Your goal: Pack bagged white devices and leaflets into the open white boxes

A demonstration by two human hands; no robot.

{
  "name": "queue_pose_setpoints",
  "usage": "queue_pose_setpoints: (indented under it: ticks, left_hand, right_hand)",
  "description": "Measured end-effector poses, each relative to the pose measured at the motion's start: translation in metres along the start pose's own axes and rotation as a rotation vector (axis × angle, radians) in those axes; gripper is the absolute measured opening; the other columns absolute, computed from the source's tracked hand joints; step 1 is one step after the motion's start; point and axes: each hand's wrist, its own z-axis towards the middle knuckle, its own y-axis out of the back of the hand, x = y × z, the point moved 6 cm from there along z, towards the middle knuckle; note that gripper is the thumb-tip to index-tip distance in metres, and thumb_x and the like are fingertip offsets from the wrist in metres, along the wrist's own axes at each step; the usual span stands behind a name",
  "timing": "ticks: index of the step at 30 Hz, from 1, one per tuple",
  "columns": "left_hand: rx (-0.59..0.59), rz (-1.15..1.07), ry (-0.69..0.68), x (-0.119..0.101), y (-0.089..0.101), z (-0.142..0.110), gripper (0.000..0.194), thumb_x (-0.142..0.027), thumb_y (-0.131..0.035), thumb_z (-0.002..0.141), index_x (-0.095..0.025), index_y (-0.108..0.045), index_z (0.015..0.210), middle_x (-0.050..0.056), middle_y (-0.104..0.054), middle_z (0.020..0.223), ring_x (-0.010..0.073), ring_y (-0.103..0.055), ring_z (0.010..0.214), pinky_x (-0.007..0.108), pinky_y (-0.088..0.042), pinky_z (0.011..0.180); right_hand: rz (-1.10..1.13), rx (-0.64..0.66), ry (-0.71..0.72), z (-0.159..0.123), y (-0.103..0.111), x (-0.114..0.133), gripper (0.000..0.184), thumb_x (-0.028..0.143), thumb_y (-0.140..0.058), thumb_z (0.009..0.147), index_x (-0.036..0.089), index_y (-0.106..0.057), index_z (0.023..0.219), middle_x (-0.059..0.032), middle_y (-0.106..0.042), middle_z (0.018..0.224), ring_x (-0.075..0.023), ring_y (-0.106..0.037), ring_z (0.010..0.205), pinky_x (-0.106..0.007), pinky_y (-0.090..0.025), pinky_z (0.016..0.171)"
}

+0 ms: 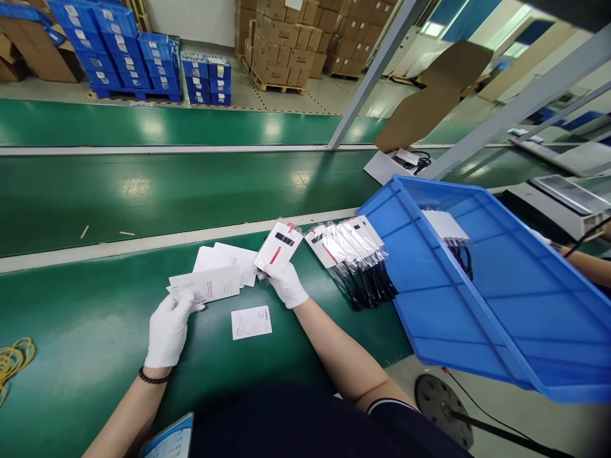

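My left hand point(168, 329), in a white glove, pinches a few white printed cards point(217, 284) between thumb and fingers. More white sheets point(226, 259) lie just behind these cards on the green bench. My right hand point(285, 284), also gloved, grips a white flat box-like device point(279, 247) with a black window and a red stripe, wrapped in clear plastic. Below the two hands a single printed card point(251, 322) lies flat. To the right of my right hand is a row of similar bagged white devices point(346, 242) with black cables point(365, 283) toward me.
A large blue bin point(534, 299) with a divider stands tilted at the right, holding more white devices point(446, 226). Yellow cord point(16, 361) lies at the far left. Past the bench run a white rail point(143, 245) and a grey post point(367, 76). Another person's arm point(589, 264) shows at right.
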Motion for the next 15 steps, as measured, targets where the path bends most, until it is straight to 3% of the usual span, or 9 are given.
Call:
queue_pose_setpoints:
  ticks: [9,15]
  left_hand:
    - [-0.029,0.077,-0.031,-0.003,0.002,0.0,0.051,-0.059,-0.064,0.08,-0.015,-0.072,0.104,0.008,-0.075,0.095,0.0269,-0.069,0.097,0.035,-0.053,0.09]
    - [-0.019,0.035,-0.063,-0.002,0.0,0.002,0.053,-0.059,-0.063,0.08,-0.013,-0.071,0.104,0.01,-0.075,0.089,0.0276,-0.07,0.089,0.037,-0.056,0.084]
  right_hand:
    - [-0.073,-0.032,-0.011,0.002,0.006,-0.005,0.035,0.04,-0.087,0.06,0.017,-0.072,0.082,-0.0051,-0.068,0.078,-0.0179,-0.057,0.066,-0.032,-0.049,0.061]
    - [-0.149,-0.042,-0.038,0.004,0.013,-0.012,0.034,0.039,-0.086,0.058,0.015,-0.072,0.077,-0.0049,-0.068,0.068,-0.0178,-0.057,0.059,-0.03,-0.047,0.052]
